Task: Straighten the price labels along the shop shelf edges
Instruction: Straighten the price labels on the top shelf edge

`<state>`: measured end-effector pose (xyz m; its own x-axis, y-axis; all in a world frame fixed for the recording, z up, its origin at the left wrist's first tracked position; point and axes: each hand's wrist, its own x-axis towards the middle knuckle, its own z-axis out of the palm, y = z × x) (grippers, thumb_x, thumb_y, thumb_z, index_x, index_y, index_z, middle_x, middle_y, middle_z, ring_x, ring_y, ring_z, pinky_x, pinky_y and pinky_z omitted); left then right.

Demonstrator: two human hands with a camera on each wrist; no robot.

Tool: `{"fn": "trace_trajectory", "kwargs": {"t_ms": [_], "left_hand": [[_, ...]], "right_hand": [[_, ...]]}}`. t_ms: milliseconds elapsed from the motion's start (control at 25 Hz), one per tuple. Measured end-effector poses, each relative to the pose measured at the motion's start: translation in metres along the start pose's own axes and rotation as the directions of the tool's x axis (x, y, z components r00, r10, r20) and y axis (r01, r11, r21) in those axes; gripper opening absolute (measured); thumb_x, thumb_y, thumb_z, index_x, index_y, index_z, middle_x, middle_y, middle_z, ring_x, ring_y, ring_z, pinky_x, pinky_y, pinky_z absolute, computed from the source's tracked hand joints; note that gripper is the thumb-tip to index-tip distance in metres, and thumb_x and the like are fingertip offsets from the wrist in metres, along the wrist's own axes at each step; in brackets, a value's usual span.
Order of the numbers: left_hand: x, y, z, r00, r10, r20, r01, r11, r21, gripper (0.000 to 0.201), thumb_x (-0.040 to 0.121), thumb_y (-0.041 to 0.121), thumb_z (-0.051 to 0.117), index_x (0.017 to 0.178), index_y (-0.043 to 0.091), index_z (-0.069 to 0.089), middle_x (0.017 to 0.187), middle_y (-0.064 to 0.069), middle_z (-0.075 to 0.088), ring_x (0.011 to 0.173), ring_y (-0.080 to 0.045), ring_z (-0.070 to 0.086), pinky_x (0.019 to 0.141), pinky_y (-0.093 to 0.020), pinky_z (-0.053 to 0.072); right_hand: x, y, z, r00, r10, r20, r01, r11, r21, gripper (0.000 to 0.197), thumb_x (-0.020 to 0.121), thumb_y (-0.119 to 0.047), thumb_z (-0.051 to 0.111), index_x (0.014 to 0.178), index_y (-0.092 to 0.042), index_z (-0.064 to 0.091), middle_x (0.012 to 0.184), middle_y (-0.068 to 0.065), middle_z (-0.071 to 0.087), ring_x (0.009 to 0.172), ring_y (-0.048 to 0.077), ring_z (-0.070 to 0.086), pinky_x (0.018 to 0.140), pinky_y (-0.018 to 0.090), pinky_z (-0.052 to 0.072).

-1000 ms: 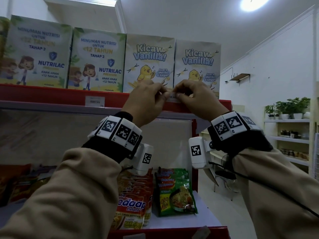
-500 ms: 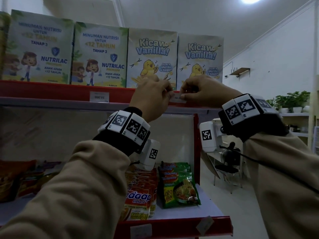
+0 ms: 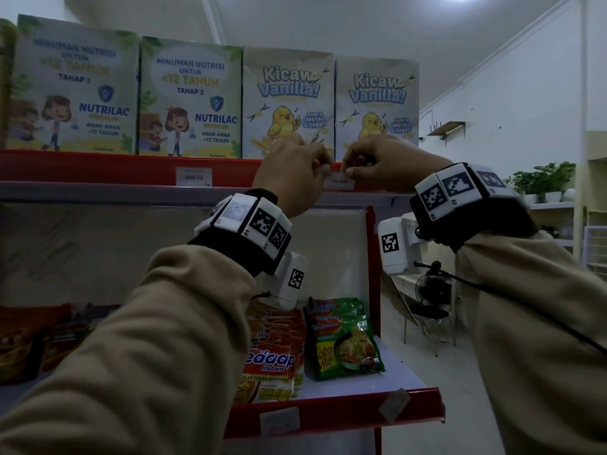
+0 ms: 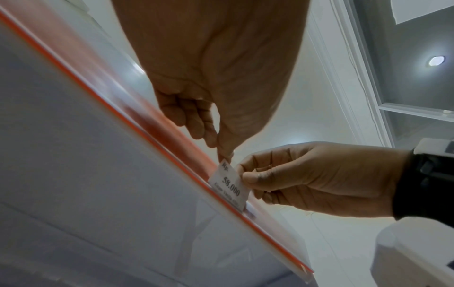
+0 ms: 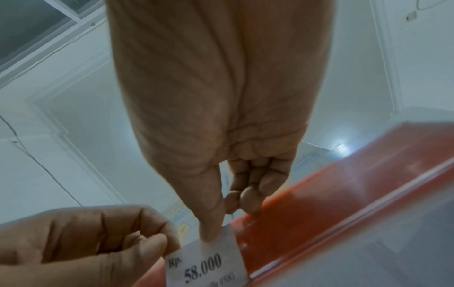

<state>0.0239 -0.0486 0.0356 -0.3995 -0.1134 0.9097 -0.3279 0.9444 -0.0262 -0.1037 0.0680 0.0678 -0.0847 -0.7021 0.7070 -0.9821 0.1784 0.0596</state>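
Head view: I have both hands raised to the red front edge of the top shelf (image 3: 98, 167), directly below the two Kicaw Vanilla boxes (image 3: 288, 103). The white price label (image 3: 338, 182) marked Rp. 58.000 sits on that edge between my hands, its lower side at the clear strip.

Left hand (image 3: 292, 177): fingers curled; in the left wrist view thumb and forefinger meet at the label's upper left corner (image 4: 224, 165), a pinch. The other fingers are folded into the palm.

Right hand (image 3: 384, 165): in the right wrist view the thumb tip presses on the label's upper edge (image 5: 211, 250), remaining fingers curled behind, their tips by the red edge. From the left wrist view thumb and forefinger grasp the label's right side. So both hands hold the same label.

Label reads right way up in the right wrist view, and in the head view it looks roughly level.

Further left on the same edge, a second price label (image 3: 193, 176) below the Nutrilac boxes (image 3: 192, 98) reads upside down. On the lower shelf edge, one label (image 3: 394, 405) hangs tilted, another (image 3: 279, 421) sits nearer level. Instant noodle packets (image 3: 345, 339) stand on the lower shelf.
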Motion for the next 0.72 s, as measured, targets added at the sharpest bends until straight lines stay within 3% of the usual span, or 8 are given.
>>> {"fn": "trace_trajectory", "kwargs": {"t_ms": [80, 160, 280, 600, 720], "left_hand": [[0.002, 0.001, -0.002, 0.999, -0.012, 0.032, 0.011, 1.0, 0.017, 0.025, 0.095, 0.029, 0.051, 0.112, 0.017, 0.062, 0.112, -0.011, 0.052, 0.11, -0.029, 0.044, 0.092, -0.037, 0.036], [0.005, 0.0, -0.002, 0.998, -0.018, 0.054, 0.016, 1.0, 0.025, 0.025, 0.095, 0.03, 0.051, 0.112, 0.017, 0.064, 0.112, -0.012, 0.052, 0.111, -0.029, 0.045, 0.094, -0.038, 0.037], [0.007, -0.001, -0.001, 0.998, -0.029, 0.059, 0.027, 0.999, 0.039, 0.025, 0.095, 0.03, 0.051, 0.111, 0.015, 0.064, 0.112, -0.012, 0.052, 0.111, -0.029, 0.045, 0.094, -0.038, 0.038], [0.008, -0.002, 0.001, 0.999, -0.053, 0.004, 0.053, 0.998, -0.038, 0.014, 0.091, 0.021, 0.056, 0.103, 0.014, 0.059, 0.106, -0.009, 0.054, 0.104, -0.025, 0.046, 0.087, -0.032, 0.036], [0.004, -0.005, -0.003, 0.999, -0.028, 0.018, 0.028, 1.0, 0.01, 0.018, 0.091, 0.019, 0.055, 0.108, 0.014, 0.06, 0.11, -0.01, 0.054, 0.109, -0.027, 0.044, 0.091, -0.033, 0.033]], "right_hand": [[0.0, -0.001, 0.0, 1.0, -0.001, 0.0, 0.001, 1.0, 0.008, 0.018, 0.092, -0.022, 0.058, 0.107, -0.016, 0.065, 0.096, -0.003, 0.054, 0.089, 0.009, 0.046, 0.062, 0.009, 0.028], [0.0, -0.001, 0.001, 1.0, 0.003, 0.003, -0.003, 1.0, 0.014, 0.018, 0.092, -0.021, 0.058, 0.107, -0.015, 0.066, 0.095, -0.003, 0.054, 0.09, 0.009, 0.047, 0.064, 0.017, 0.033], [0.001, -0.002, 0.003, 1.0, 0.01, -0.001, -0.01, 0.999, 0.041, 0.018, 0.092, -0.021, 0.058, 0.108, -0.015, 0.064, 0.095, -0.004, 0.054, 0.091, 0.01, 0.048, 0.078, 0.024, 0.034], [0.001, 0.0, 0.011, 0.997, -0.008, -0.082, 0.021, 0.987, 0.157, 0.02, 0.085, -0.021, 0.067, 0.102, -0.02, 0.059, 0.095, -0.004, 0.057, 0.086, 0.012, 0.054, 0.078, 0.027, 0.043], [0.003, -0.006, 0.019, 0.989, -0.006, -0.147, 0.026, 0.99, 0.136, 0.021, 0.081, -0.027, 0.07, 0.1, -0.023, 0.061, 0.099, -0.001, 0.056, 0.094, 0.017, 0.053, 0.088, 0.037, 0.046]]}}
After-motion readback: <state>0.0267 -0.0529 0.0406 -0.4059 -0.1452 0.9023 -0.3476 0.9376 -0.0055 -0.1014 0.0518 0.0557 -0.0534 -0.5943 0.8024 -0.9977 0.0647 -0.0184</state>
